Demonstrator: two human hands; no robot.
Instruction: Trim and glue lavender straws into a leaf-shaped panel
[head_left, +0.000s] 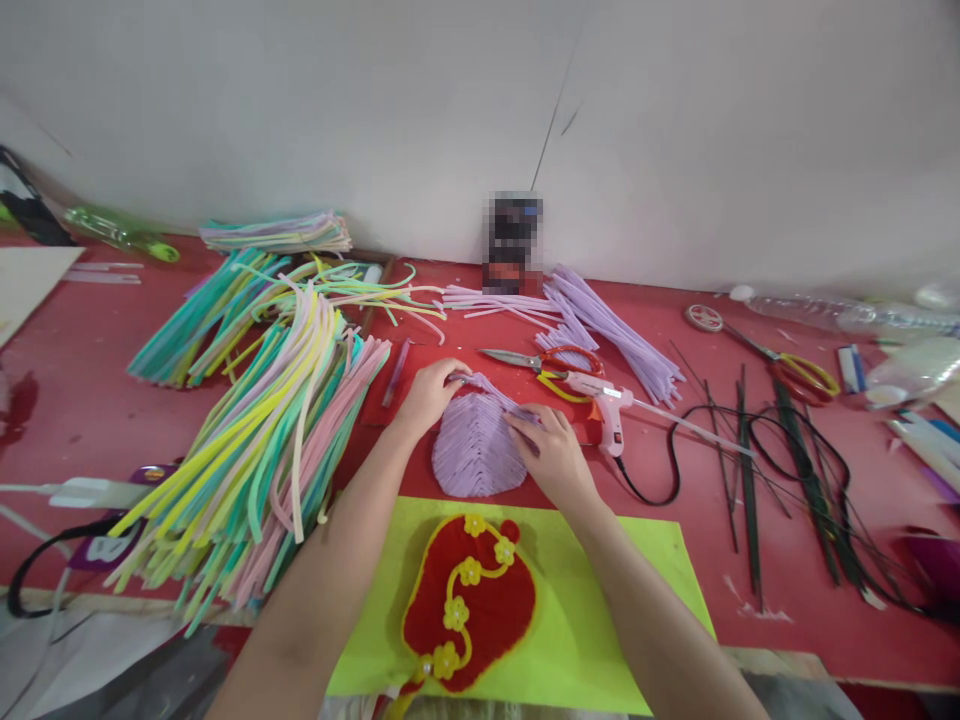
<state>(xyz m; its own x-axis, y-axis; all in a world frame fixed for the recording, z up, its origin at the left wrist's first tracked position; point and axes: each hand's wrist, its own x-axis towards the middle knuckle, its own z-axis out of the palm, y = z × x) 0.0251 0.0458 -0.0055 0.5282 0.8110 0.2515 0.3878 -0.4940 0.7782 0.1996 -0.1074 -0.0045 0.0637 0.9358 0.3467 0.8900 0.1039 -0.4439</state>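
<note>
A lilac leaf-shaped piece [478,450], built of slanting rows of fuzzy pipe cleaners with a ridge down its middle, lies in front of me. At its top my left hand [431,402] is closed, thumb and fingertips pinching the end of a lilac pipe cleaner [491,387]. This strand slants across the leaf's upper right edge toward my right hand [553,452], whose fingers are bent and closed around its other end. Below lies a red fuzzy panel [480,610] with a yellow rim and yellow flowers, on a lime-green sheet [592,610].
Bundles of coloured pipe cleaners [225,470] pile up at left. Lilac pipe cleaners [611,335], scissors [517,358] and a pink glue gun [611,410] with a black cord lie behind my right hand. Green stems [746,490] and more scissors [776,358] are at right.
</note>
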